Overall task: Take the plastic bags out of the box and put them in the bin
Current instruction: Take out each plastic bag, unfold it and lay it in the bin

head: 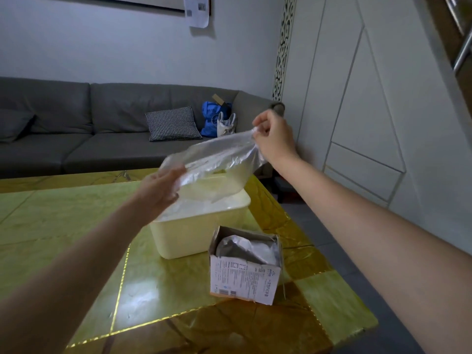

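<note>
A clear plastic bag hangs stretched above the cream bin, pinched by the right hand at its far corner and gripped by the left hand at its near edge. The torn cardboard box, more bags inside, stands just beside the bin on the yellow desk.

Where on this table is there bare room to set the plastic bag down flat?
The widest bare patch of the table lies left of the cream bin. Another lies near the front edge, in front of the bin and left of the cardboard box. The bin and box crowd the right side, where only narrow strips remain.
</note>
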Demonstrator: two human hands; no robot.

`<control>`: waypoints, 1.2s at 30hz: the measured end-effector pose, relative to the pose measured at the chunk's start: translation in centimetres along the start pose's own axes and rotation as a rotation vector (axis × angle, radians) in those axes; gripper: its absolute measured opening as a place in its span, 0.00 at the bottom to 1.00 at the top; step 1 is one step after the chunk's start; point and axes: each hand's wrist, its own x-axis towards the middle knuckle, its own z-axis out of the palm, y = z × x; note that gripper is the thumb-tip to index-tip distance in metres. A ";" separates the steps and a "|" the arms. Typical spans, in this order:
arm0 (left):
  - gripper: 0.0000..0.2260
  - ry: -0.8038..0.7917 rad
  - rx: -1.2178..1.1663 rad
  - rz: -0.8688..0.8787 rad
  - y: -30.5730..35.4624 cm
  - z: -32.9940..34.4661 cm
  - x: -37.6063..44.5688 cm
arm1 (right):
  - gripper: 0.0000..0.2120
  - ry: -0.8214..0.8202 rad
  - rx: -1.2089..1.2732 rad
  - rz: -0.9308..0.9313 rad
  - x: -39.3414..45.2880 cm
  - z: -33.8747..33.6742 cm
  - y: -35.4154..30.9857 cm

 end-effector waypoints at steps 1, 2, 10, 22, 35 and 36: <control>0.04 0.042 0.043 0.026 0.2 -0.9 0.6 | 0.05 -0.029 -0.055 -0.037 -0.2 0.7 0.7; 0.06 0.081 0.078 0.046 0.3 -1.7 1.3 | 0.06 -0.063 -0.106 -0.075 -0.3 1.7 1.4; 0.11 0.521 0.781 0.454 0.8 -4.1 5.6 | 0.09 -0.243 -0.316 -0.009 -1.0 9.4 5.0; 0.28 -0.358 1.692 0.086 -4.4 0.4 8.8 | 0.11 -0.619 -0.489 -0.233 -0.2 10.8 5.9; 0.24 -0.396 1.697 -0.088 -4.6 -2.4 9.7 | 0.25 -1.161 -0.670 0.162 -0.7 13.1 7.6; 0.25 -0.387 1.674 -0.096 -3.8 -2.4 9.4 | 0.26 -1.143 -0.649 0.160 -0.5 12.7 7.6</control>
